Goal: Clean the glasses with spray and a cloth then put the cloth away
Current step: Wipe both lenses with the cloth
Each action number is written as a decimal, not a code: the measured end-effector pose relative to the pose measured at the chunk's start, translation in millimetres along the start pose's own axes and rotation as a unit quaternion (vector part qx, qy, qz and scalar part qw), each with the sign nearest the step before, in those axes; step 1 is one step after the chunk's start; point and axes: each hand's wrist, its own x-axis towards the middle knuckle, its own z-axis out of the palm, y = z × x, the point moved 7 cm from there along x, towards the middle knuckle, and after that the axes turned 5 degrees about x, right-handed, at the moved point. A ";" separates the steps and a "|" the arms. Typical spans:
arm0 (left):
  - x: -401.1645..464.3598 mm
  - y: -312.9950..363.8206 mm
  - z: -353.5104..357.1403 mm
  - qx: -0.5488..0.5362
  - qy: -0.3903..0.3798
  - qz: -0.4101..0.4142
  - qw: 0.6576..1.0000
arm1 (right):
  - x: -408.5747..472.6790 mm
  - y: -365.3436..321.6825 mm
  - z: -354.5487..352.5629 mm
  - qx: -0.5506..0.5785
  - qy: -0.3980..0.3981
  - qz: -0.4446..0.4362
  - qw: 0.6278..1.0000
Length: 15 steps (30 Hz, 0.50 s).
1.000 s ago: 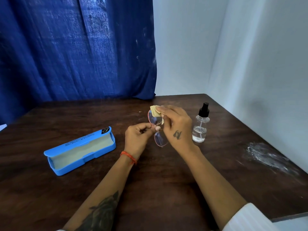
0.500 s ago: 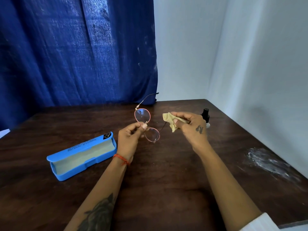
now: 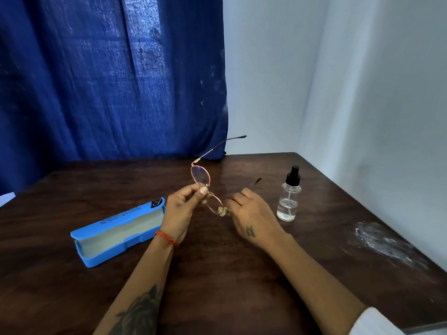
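My left hand (image 3: 182,207) pinches the bridge of the pink-rimmed glasses (image 3: 200,176) and holds them upright above the table, one temple arm pointing up and to the right. My right hand (image 3: 251,217) presses a small bunched yellow cloth (image 3: 223,211) against the lower lens. The clear spray bottle (image 3: 289,197) with a black nozzle stands on the table just right of my right hand, apart from it.
An open blue glasses case (image 3: 116,234) lies on the dark wooden table (image 3: 217,274) to the left of my left arm. A white smear (image 3: 384,243) marks the table near the right wall. A blue curtain hangs behind the table's far edge.
My right hand pulled the cloth away from the upper lens, then brought it down to the lower lens. My left hand raised the glasses and turned them more upright.
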 end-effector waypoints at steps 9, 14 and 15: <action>-5.4 6.2 -3.4 0.030 0.021 0.006 0.999 | -1.5 9.8 -10.0 -0.153 -0.046 -0.005 0.987; -7.7 7.2 -15.8 0.032 0.061 -0.005 0.998 | 1.5 22.2 -17.7 -0.230 -0.119 0.029 0.965; -8.2 7.1 -18.3 0.032 0.067 -0.008 0.997 | 1.7 24.6 -20.0 -0.243 -0.131 0.030 0.961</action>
